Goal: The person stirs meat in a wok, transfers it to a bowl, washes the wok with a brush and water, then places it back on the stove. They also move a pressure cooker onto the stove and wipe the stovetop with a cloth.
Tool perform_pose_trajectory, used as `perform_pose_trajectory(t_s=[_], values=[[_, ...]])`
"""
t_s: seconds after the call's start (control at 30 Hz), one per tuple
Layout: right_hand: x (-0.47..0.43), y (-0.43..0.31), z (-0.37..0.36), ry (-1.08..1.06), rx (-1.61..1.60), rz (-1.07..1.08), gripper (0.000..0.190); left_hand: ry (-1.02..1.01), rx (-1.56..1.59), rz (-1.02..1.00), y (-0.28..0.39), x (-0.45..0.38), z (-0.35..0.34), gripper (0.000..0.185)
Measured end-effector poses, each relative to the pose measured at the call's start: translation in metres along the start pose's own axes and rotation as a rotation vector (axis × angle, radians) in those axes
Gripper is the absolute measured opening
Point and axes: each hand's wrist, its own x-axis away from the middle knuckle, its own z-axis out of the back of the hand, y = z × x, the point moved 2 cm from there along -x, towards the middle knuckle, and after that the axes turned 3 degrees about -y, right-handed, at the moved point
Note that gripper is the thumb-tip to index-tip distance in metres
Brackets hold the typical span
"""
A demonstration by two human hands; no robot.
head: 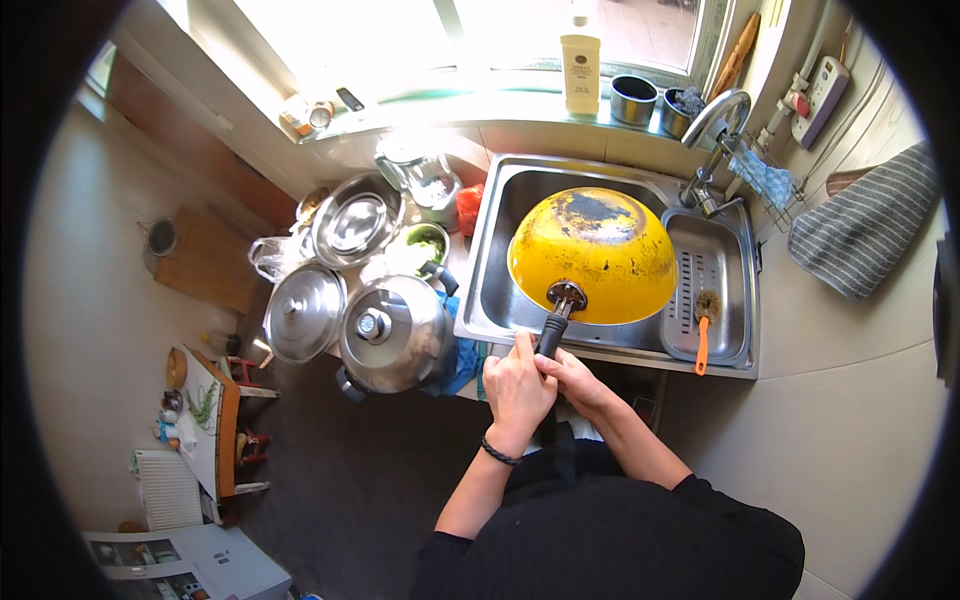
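A yellow wok [600,255] hangs bottom-up over the large basin of a stainless steel sink [491,277]. Its underside is scorched and worn dark in the middle. The black handle [553,335] points toward me. My left hand [517,386] wraps around this handle, with a braided bracelet at the wrist. Close beside it, my right hand [577,380] also grips the handle near its end. In the smaller perforated basin to the right lies a brush with an orange handle [702,346] and brown bristles.
Left of the sink stand a lidded pressure cooker or pot [394,337], a steel lid [306,313], a steel bowl [390,247] and a glass jug [431,184]. A curved faucet [709,161] rises behind the basins. A striped cloth [862,225] hangs at right.
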Motion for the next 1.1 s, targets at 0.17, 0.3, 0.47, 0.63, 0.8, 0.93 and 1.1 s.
perform_pose_trajectory(t_s=[0.17,0.3,0.47,0.63,0.8,0.93,1.1], values=[[-0.007,0.001,-0.009,-0.03,0.018,-0.005,0.054,0.054,-0.03,-0.01,-0.007,0.001,0.009,0.036],[-0.003,-0.002,-0.018,-0.037,0.044,0.021,0.053,0.117,0.0,-0.015,-0.011,0.008,0.009,0.034],[0.0,-0.003,-0.019,-0.033,0.074,0.061,0.051,0.161,-0.002,-0.04,-0.007,0.009,0.01,0.034],[-0.001,0.0,-0.012,-0.04,0.07,0.072,0.046,0.126,-0.011,-0.05,-0.003,0.008,0.01,0.034],[0.0,0.0,-0.01,-0.033,0.058,0.072,0.043,0.126,-0.017,-0.058,-0.004,0.006,0.004,0.035],[0.004,-0.004,-0.01,-0.017,0.018,0.072,0.045,0.1,-0.003,-0.062,-0.003,0.004,0.001,0.035],[0.004,-0.002,-0.002,-0.004,0.025,0.067,0.049,0.087,0.037,-0.077,-0.003,0.002,-0.005,0.035]])
